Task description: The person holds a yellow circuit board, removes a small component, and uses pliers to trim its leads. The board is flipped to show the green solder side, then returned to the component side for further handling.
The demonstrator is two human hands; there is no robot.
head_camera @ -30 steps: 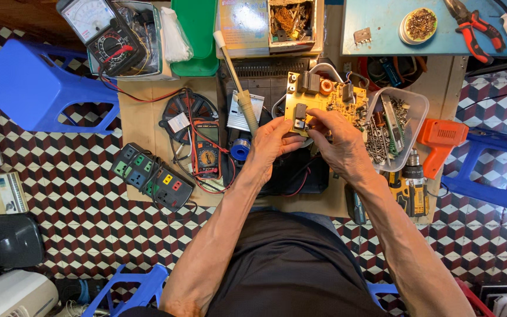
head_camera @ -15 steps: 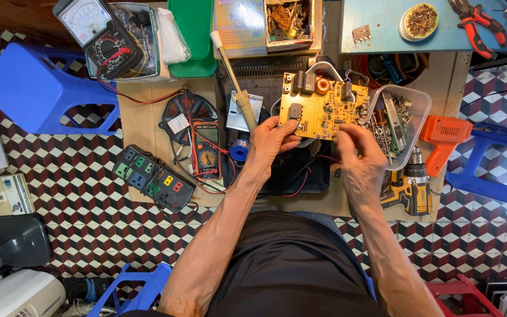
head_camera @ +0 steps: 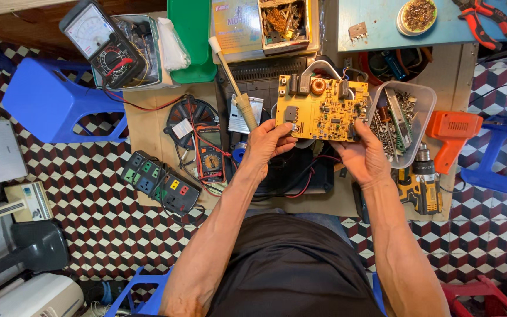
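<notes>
The person held a yellow circuit board (head_camera: 322, 109) flat between both hands, above a dark case (head_camera: 300, 170) lying on the low wooden surface (head_camera: 148, 126). The left hand (head_camera: 269, 141) had its grip closed on the board's near left corner, thumb on top beside a small grey part, fingers curled beneath. The right hand (head_camera: 364, 155) pinched the board's near right edge, thumb on the top face and the remaining fingers hidden under it. Red and black wires ran from under the board down across the dark case. Just left of the board a soldering iron (head_camera: 234, 85) with a pale handle lay slanted, its end near the left hand. To the right of the board, touching or nearly touching its edge, stood a clear plastic tub of screws and metal bits (head_camera: 406, 117). Beyond that lay an orange tool (head_camera: 453, 132), and a yellow and black cordless drill (head_camera: 421, 188) lay close to the right wrist. Farther left on the surface were a small orange meter (head_camera: 211, 161), a dark power strip with coloured sockets (head_camera: 159, 183), and a larger black dial meter (head_camera: 98, 38) near a blue stool (head_camera: 54, 100).
</notes>
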